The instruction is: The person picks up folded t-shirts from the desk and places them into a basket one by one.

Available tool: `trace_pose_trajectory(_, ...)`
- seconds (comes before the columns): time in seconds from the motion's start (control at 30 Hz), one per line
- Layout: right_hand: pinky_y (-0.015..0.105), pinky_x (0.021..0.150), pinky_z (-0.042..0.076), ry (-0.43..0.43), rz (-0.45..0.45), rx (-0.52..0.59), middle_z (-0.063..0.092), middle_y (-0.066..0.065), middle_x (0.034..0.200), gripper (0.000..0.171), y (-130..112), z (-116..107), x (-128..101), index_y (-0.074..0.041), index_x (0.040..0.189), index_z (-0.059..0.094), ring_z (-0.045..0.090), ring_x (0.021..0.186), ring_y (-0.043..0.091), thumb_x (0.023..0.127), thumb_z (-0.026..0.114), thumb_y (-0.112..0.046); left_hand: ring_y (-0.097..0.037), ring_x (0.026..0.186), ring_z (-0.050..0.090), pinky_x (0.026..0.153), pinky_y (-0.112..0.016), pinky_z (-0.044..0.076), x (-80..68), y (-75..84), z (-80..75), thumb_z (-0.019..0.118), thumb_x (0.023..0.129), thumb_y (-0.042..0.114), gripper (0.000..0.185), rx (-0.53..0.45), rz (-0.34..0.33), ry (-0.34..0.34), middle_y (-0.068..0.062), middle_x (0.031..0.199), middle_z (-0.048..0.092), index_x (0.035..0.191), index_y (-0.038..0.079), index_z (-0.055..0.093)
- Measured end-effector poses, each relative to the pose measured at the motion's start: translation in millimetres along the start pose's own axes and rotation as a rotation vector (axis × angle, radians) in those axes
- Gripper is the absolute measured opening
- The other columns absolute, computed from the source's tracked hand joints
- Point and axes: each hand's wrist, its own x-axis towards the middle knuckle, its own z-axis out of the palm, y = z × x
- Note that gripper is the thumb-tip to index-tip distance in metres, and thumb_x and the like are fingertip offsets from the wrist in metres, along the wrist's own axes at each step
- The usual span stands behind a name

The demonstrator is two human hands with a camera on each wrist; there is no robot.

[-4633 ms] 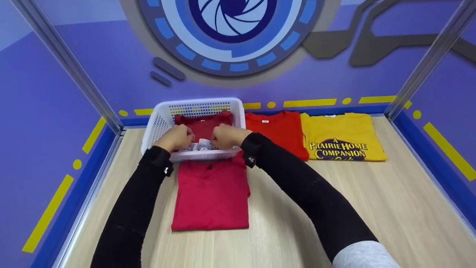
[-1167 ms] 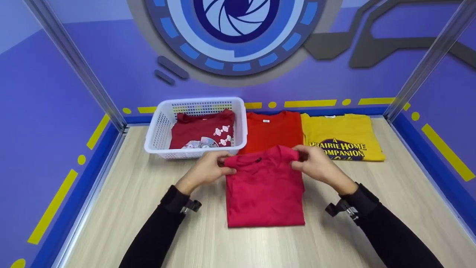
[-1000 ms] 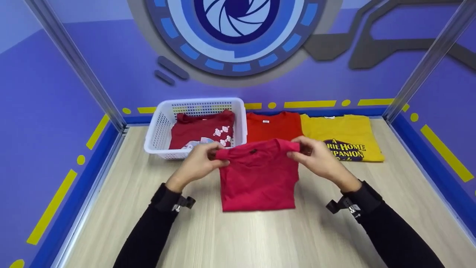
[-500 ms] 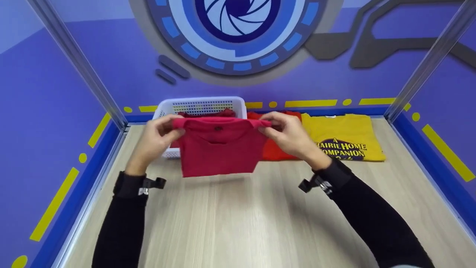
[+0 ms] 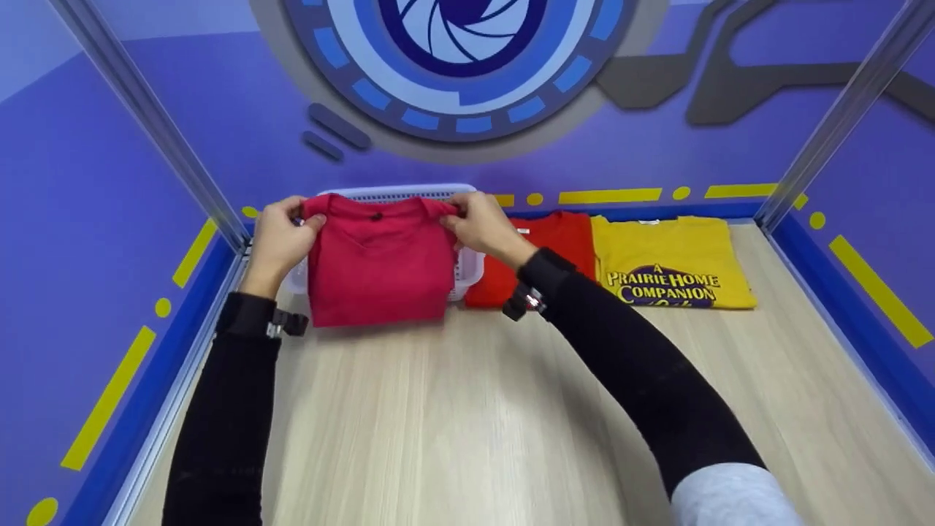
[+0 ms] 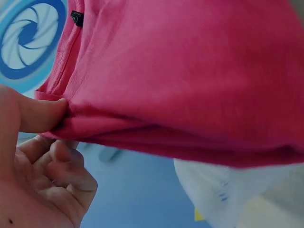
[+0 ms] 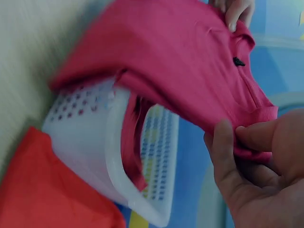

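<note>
A folded crimson T-shirt (image 5: pixel 383 274) hangs over the white plastic basket (image 5: pixel 473 270), covering most of it in the head view. My left hand (image 5: pixel 276 237) pinches its left shoulder corner, thumb in front, as the left wrist view also shows. At the other shoulder, my right hand (image 5: pixel 483 225) pinches the cloth between thumb and fingers. The right wrist view shows the shirt's lower part above the basket's near wall (image 7: pixel 85 142). Inside the basket, part of a dark red shirt (image 7: pixel 134 147) is visible; the rest is hidden.
To the right of the basket lies a folded red T-shirt (image 5: pixel 555 245), partly behind my right hand. Beside it lies a folded yellow T-shirt (image 5: pixel 672 256) with printed lettering. A patterned blue-purple wall (image 5: pixel 555 161) rises behind, and side panels flank the wooden table (image 5: pixel 453 416).
Both hands left the basket, gripped the crimson T-shirt on the table, lifted it and carried it left and back over the basket. The dark red shirt in the basket is now mostly covered.
</note>
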Motion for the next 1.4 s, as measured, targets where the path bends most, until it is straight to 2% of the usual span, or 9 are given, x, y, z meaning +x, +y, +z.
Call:
trace_pose_trajectory(0.17,0.030,0.065,0.066,0.027,0.055,-0.015,0.075,0.020,0.102,0.015,11.7,4.8,24.2,-0.002,0.119,0.076,0.080,0.077,0.032,0.110,0.067,-0.008,-0.026,0.096,0.070,0.084,-0.027,0.050,22.4,-0.7,6.1,0.072,0.104,0.019,0.030,0.064,-0.023,-0.061,-0.021,0.117,0.081,0.128,0.004,0.078)
trace_pose_trajectory(0.43,0.034,0.078,0.069,-0.013,0.133,-0.030,0.075,0.023,0.125,0.029,28.6,14.5,40.3,0.000,0.137,0.073,0.082,0.099,0.042,0.110,0.063,-0.005,-0.007,0.061,0.074,0.061,-0.025,0.065,43.6,-15.5,24.7,0.071,0.106,0.009,0.045,-0.106,-0.209,-0.242,-0.028,0.121,0.074,0.147,-0.007,0.063)
trace_pose_trajectory(0.57,0.033,0.077,0.069,0.021,0.155,-0.036,0.076,0.025,0.124,0.027,36.0,21.0,44.5,0.000,0.134,0.074,0.083,0.097,0.038,0.109,0.065,-0.006,-0.008,0.062,0.076,0.062,-0.026,0.065,49.3,-24.3,38.0,0.072,0.105,0.007,0.048,-0.091,-0.234,-0.243,-0.025,0.116,0.075,0.148,-0.009,0.061)
trace_pose_trajectory(0.77,0.027,0.072,0.067,0.061,0.153,-0.132,0.079,0.024,0.122,0.028,47.7,34.9,50.0,0.001,0.132,0.076,0.083,0.089,0.027,0.107,0.066,-0.005,-0.004,0.058,0.071,0.056,-0.018,0.058,53.0,-28.3,58.7,0.070,0.102,0.010,0.044,0.086,-0.197,-0.266,-0.021,0.099,0.080,0.142,-0.008,0.066)
trace_pose_trajectory(1.0,0.036,0.101,0.059,0.101,0.067,-0.324,0.079,0.021,0.128,0.028,51.5,42.2,57.0,0.003,0.128,0.077,0.073,0.111,0.026,0.104,0.063,-0.005,-0.005,0.059,0.072,0.061,-0.021,0.062,60.2,-25.5,62.9,0.068,0.102,0.007,0.060,0.088,-0.284,-0.356,-0.034,0.128,0.073,0.157,-0.010,0.051)
trace_pose_trajectory(1.1,0.040,0.109,0.060,0.096,0.057,-0.356,0.080,0.020,0.128,0.032,55.7,43.9,64.4,0.003,0.128,0.078,0.075,0.119,0.029,0.101,0.064,-0.006,-0.003,0.055,0.069,0.060,-0.021,0.062,62.8,-25.1,61.9,0.066,0.101,0.006,0.058,0.084,-0.298,-0.364,-0.030,0.125,0.072,0.155,-0.010,0.053)
trace_pose_trajectory(1.2,0.039,0.103,0.061,0.109,0.028,-0.360,0.083,0.013,0.119,0.031,92.8,52.4,93.0,-0.005,0.121,0.083,0.076,0.111,0.022,0.098,0.065,-0.013,-0.007,0.061,0.069,0.060,-0.021,0.060,62.5,-25.7,62.4,0.064,0.098,0.007,0.052,0.137,-0.271,-0.348,-0.023,0.111,0.075,0.148,-0.009,0.060)
trace_pose_trajectory(1.3,0.036,0.094,0.062,0.131,0.044,-0.333,0.084,0.012,0.114,0.027,107.5,54.7,105.6,-0.007,0.116,0.084,0.076,0.099,0.019,0.098,0.067,-0.017,-0.015,0.074,0.074,0.070,-0.027,0.065,62.5,-25.6,61.7,0.064,0.101,0.011,0.050,0.171,-0.266,-0.336,-0.026,0.122,0.077,0.148,-0.007,0.062)
trace_pose_trajectory(1.4,0.034,0.087,0.065,0.126,0.128,-0.285,0.083,0.018,0.116,0.027,75.9,44.8,91.6,-0.002,0.120,0.081,0.080,0.092,0.023,0.101,0.065,-0.011,-0.013,0.071,0.077,0.074,-0.031,0.068,66.4,-24.5,61.1,0.064,0.105,0.011,0.053,0.099,-0.324,-0.317,-0.032,0.136,0.070,0.154,-0.007,0.056)
